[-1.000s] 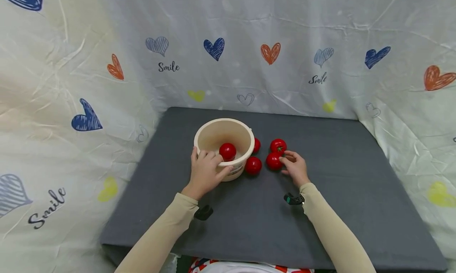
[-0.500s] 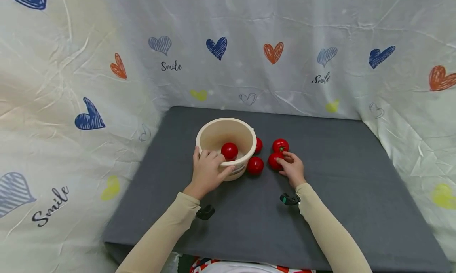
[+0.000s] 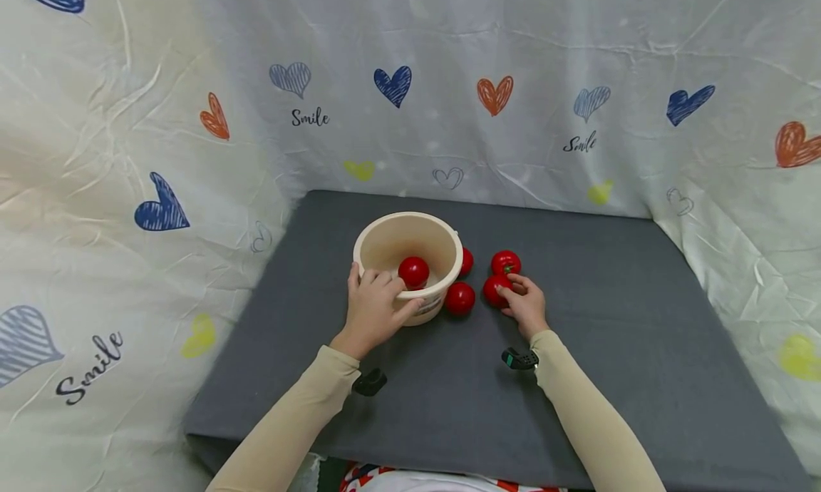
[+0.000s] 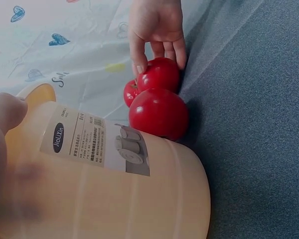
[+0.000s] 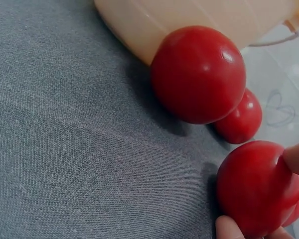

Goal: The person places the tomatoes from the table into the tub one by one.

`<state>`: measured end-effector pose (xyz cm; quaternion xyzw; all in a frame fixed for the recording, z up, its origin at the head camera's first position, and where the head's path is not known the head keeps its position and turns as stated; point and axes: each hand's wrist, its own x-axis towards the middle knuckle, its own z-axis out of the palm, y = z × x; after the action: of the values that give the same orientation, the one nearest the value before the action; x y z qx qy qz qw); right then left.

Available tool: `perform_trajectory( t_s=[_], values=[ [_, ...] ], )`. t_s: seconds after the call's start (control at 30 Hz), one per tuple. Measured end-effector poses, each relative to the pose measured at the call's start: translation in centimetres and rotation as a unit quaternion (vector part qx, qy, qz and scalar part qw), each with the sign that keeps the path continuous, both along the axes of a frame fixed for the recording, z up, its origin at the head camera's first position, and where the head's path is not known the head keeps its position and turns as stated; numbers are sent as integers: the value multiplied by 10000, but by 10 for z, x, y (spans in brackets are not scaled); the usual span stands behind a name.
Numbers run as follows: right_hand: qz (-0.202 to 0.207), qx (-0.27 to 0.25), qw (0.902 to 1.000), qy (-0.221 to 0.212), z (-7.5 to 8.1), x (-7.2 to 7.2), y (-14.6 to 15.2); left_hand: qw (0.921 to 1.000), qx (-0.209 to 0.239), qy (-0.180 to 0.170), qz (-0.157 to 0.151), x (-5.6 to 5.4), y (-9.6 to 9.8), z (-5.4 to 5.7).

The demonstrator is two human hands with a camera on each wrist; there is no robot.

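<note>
A pale sheet (image 3: 545, 21) printed with blue, orange and yellow hearts and the word "Smile" hangs around your table (image 3: 641, 335), running from 9 o'clock over 12 to 3. The table is covered in dark grey cloth. Your beige sleeves come in over it, the left sleeve (image 3: 291, 424) from 7 o'clock and the right sleeve (image 3: 596, 413) from 5.

The cream bucket (image 3: 387, 248) stands upright toward 10 o'clock of the table's middle, its mouth facing up. Your left hand (image 3: 372, 310) grips its rim at 7 o'clock, fingers over the inside and thumb outside. Your right hand (image 3: 527, 306) is narrowed around the near tomato (image 3: 494, 291), which sits on the table between 3 and 4 o'clock from the bucket.

The stemmed tomato (image 3: 506, 261) lies just beyond that one, at about 12 o'clock from it. Just beside the bucket are two more: the front tomato (image 3: 460, 299) at 4 o'clock, and the half-hidden tomato (image 3: 466, 262) at 3. The inside tomato (image 3: 413, 272) lies in the bucket, near your left fingertips.
</note>
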<state>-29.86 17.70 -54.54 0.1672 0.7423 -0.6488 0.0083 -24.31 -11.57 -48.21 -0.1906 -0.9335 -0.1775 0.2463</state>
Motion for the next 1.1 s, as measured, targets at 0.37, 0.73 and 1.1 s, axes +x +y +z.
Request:
perform_trajectory(
  t_s=[0.37,0.73,1.1],
  values=[
    [154,150,9997,100,4,3,9,10000,-19,-83,-4,-1,2,0],
    [632,320,9917,1069,84,-6,14,9999,-72,-103,65,0,2,1],
    [1585,541,9692,1806,150,-16,-42,10000,30,60,12,0,3,1]
  ],
)
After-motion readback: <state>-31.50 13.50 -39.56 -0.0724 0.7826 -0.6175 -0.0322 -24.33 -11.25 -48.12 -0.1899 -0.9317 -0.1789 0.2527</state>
